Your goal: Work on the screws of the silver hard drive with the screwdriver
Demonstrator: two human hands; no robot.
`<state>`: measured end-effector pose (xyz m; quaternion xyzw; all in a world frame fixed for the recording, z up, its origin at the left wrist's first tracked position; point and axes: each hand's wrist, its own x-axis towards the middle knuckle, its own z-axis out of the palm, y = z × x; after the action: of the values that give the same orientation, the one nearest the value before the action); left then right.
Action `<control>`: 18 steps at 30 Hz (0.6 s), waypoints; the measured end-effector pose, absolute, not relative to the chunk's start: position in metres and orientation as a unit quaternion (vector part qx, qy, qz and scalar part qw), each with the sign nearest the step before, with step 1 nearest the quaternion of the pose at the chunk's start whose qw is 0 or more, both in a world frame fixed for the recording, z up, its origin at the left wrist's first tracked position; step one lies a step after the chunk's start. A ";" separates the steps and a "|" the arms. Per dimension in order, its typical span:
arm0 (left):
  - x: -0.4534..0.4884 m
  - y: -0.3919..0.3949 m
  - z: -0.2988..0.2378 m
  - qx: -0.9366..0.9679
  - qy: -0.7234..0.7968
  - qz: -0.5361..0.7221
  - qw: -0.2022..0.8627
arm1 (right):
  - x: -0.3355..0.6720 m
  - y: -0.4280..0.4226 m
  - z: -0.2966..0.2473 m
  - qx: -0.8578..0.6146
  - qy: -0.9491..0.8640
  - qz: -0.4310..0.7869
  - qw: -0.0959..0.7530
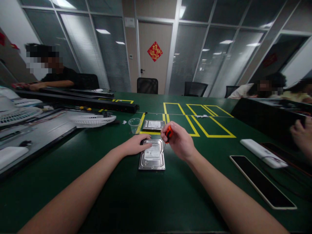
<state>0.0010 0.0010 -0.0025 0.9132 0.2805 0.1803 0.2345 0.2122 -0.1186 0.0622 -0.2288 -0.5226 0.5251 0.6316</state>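
A silver hard drive [153, 157] with a white label lies flat on the green table in front of me. My left hand [135, 145] grips its far left side, the thumb resting over the label and the fingers around the edge. In my closed right hand [181, 142] is a screwdriver [168, 133] with an orange and black handle. Its thin shaft points down at the drive's right edge; whether the tip sits in a screw cannot be made out. Just beyond, a second hard drive [153, 124] lies inside a yellow taped rectangle.
A clear plastic cup [134, 126] stands left of the second drive. White fan parts [91, 119] and a long black bar [114, 104] occupy the left. At right are a phone [262, 180], a white power strip [263, 152] with cables, and another person's hand [302, 133] by a black case.
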 end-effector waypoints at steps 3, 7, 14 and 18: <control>0.001 0.001 -0.002 0.911 0.287 0.179 0.236 | 0.213 -0.119 0.062 -0.236 -0.515 0.516 0.643; 0.001 0.000 -0.001 0.909 0.290 0.179 0.240 | 0.214 -0.118 0.061 -0.244 -0.510 0.511 0.648; 0.001 -0.002 0.002 0.911 0.283 0.178 0.242 | 0.211 -0.120 0.062 -0.232 -0.514 0.519 0.642; 0.001 -0.001 0.000 0.911 0.285 0.181 0.238 | 0.213 -0.119 0.062 -0.227 -0.512 0.522 0.644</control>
<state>0.0008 -0.0009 0.0001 0.9107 0.2848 0.1814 0.2380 0.2128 -0.1189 0.0622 -0.2269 -0.5119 0.5216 0.6438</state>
